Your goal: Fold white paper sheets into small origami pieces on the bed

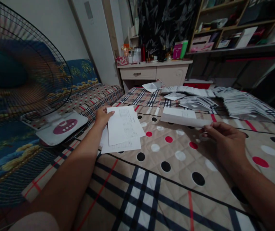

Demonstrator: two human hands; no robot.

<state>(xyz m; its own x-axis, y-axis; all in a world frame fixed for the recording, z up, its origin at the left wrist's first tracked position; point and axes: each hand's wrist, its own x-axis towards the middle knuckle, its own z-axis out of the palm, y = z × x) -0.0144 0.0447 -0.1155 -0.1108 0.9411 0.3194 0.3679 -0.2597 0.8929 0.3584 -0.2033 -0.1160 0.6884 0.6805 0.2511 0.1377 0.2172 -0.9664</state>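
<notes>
The left hand (102,117) grips the top edge of a loose sheet (124,126), thumb on top, with a second sheet (120,146) lying under it on the quilt (171,179). The right hand (224,139) is curled, fingertips pinching the near corner of a folded paper (181,117) at its 11 o'clock. The work looks to be at a handling stage, with one piece folded and flat sheets in hand. A clean fold would call for flattening a sheet on the soft quilt. At 12 to 1 o'clock lie piles of folded papers (241,104), and at 9 o'clock a fan (19,64).
</notes>
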